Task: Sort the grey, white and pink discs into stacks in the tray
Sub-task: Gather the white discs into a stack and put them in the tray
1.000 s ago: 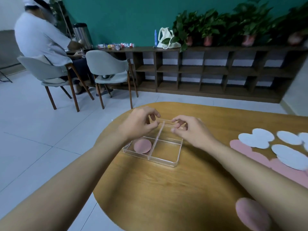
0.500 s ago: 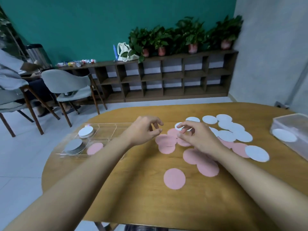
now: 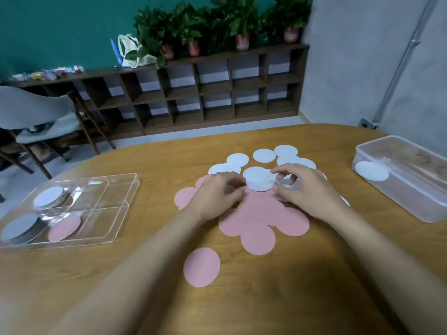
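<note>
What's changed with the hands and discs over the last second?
Both hands left the tray and moved right to the loose pile. The left hand and right hand now gather a few white discs between them. Tray stacks look unchanged.

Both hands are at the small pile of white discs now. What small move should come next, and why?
Probably lift the gathered white discs and carry them left to the tray: both hands, left hand and right hand, already pinch them, and its white stack sits there.
</note>
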